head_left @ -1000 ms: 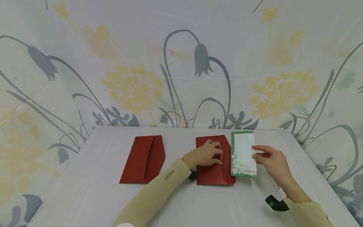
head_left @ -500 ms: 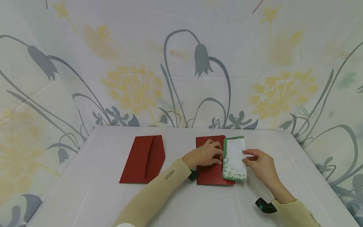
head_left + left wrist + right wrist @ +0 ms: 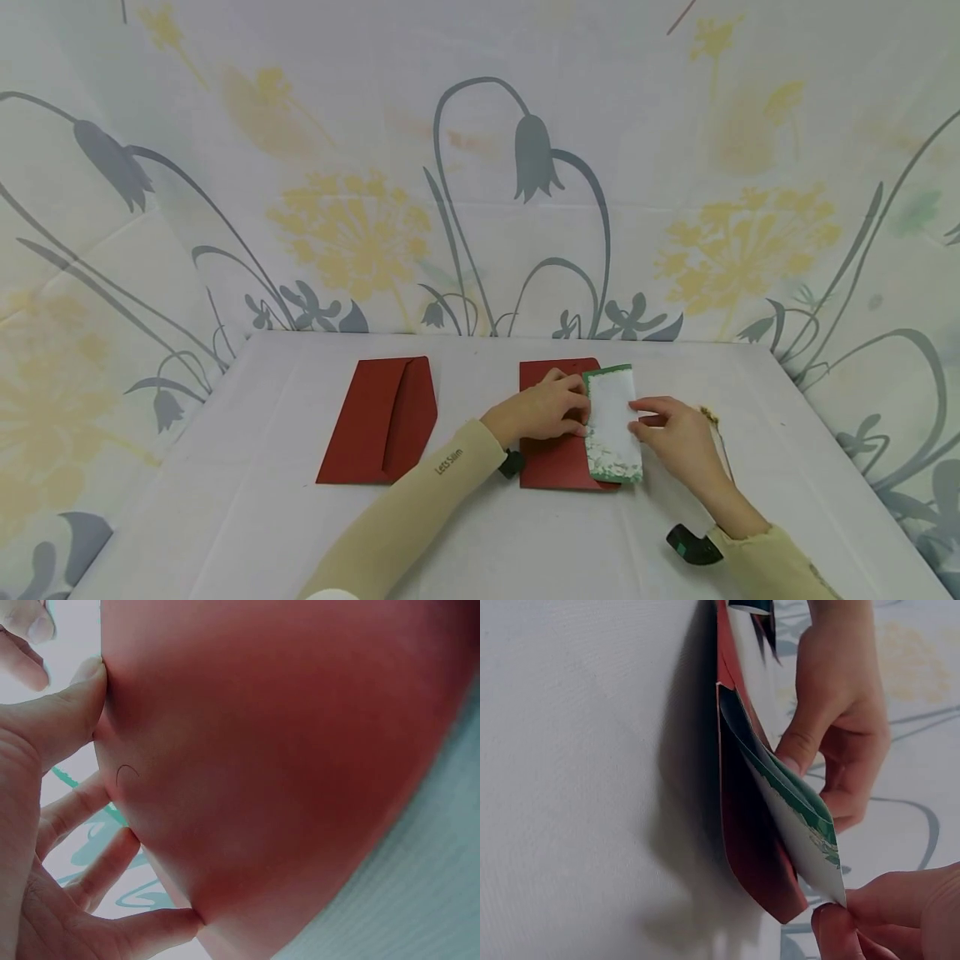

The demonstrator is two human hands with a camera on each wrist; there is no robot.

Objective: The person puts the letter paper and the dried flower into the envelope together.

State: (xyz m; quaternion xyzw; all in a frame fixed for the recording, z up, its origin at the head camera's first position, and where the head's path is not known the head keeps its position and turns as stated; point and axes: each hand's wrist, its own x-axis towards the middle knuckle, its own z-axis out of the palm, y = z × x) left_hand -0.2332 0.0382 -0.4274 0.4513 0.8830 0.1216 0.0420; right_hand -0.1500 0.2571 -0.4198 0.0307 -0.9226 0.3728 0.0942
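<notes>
R grip (image 3: 671,433) is clamping the white card (image 3: 613,425), thumb & fingers pinching its R edge. Card, w/ green floral border, is sitting btwn the 2 grips, bowing a bit, its L edge reaching into the mouth of the red env (image 3: 555,468). L grip (image 3: 551,408) is clamping that env, thumb & fingertips holding its mouth edge; env is lying right under L grip, flap extending below card. 2nd red env (image 3: 378,421) is lying well apart, L of L grip, flap side facing it. Desk (image 3: 480,542) is carrying both envs. Flowered cloth (image 3: 480,275) is hanging beyond both grips.
</notes>
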